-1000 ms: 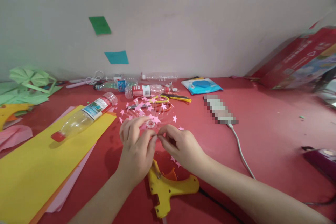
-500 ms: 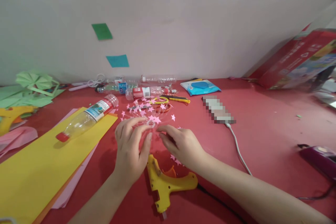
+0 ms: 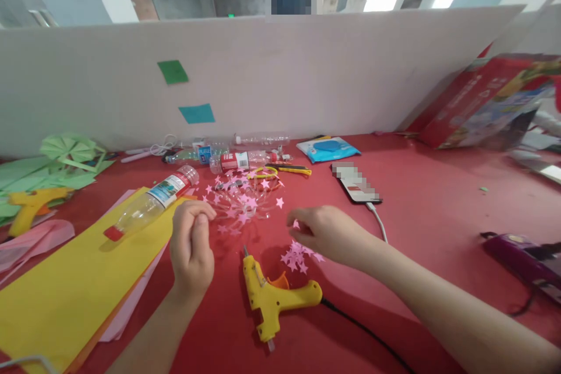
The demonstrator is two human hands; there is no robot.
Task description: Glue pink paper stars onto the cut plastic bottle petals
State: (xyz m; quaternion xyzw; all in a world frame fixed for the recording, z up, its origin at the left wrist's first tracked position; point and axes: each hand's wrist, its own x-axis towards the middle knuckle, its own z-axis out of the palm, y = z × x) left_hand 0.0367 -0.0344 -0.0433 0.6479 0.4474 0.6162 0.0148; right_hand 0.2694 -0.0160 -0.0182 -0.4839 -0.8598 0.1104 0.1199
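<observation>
Between my hands lies a cut clear plastic bottle piece with curled strips, dotted with pink paper stars. My left hand is left of it, thumb pressed against curled fingers, nothing visible in them. My right hand hovers to its right, finger and thumb bent but apart; a bit of pink shows through the gap, seemingly a star behind. Under that hand is a small heap of loose pink stars. A yellow glue gun rests in front, nozzle pointing away, touched by neither hand.
Yellow paper sheets and a red-capped bottle lie at left, near a second glue gun. Further back are bottles, a yellow cutter, wipes and a phone. A white partition stands behind.
My hands have drawn apart, the left moving left and curling closed, the right moving right. The star-covered plastic piece and the star heap are now more exposed. The view has tilted up slightly.
</observation>
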